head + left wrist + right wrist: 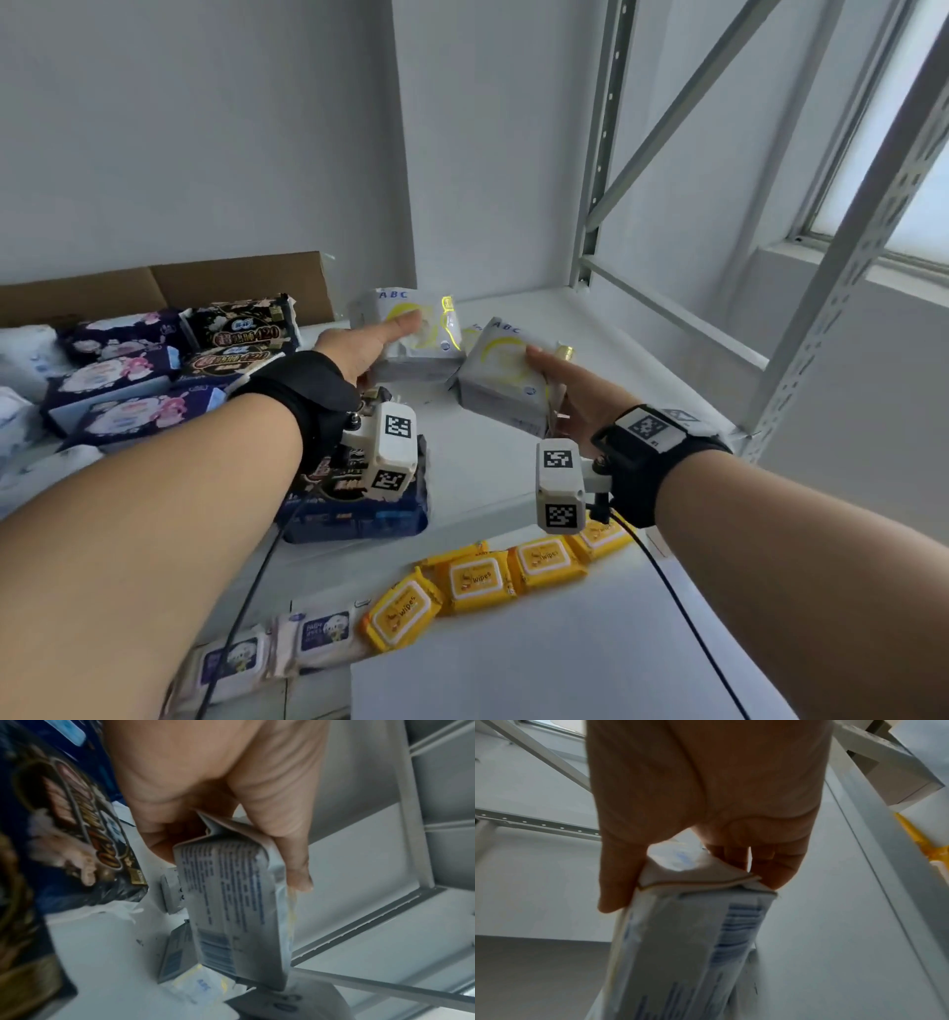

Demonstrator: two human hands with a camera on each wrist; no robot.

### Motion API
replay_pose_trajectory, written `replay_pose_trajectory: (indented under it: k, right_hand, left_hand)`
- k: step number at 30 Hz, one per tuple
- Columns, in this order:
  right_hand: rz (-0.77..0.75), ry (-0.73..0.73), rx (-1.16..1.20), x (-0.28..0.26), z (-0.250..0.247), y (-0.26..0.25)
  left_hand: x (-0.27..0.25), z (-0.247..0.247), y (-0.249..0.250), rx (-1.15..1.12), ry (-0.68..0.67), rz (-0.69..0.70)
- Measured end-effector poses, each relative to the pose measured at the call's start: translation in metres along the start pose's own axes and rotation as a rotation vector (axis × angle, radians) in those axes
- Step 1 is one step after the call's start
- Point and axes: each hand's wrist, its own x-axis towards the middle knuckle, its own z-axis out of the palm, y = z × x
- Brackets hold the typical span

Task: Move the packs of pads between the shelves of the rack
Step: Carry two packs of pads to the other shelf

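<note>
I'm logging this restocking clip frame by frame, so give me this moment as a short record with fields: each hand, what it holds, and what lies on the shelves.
left hand: grips a white ABC pack above the upper shelf
right hand: grips a second white ABC pack, thumb on its front
packs relative: side by side, tilted, close together; contact cannot be told
upper shelf, left: dark floral packs in front of a cardboard box
lower shelf: yellow wipes packs and white wipes packs in a row
</note>
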Motion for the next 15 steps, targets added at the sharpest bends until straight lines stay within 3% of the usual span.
replay_pose_trajectory:
  k: [7, 15]
  right_hand:
    - [-0.025, -0.149, 0.005, -0.047, -0.068, -0.016]
    - [-0.040, -0.102, -0.165, -0.095, -0.152, -0.022]
  left_hand:
    - [-0.087, 0.033, -0.007, -0.084, -0.027, -0.028]
    - [-0.167, 0.093, -0.017, -0.094, -0.002, -0.051]
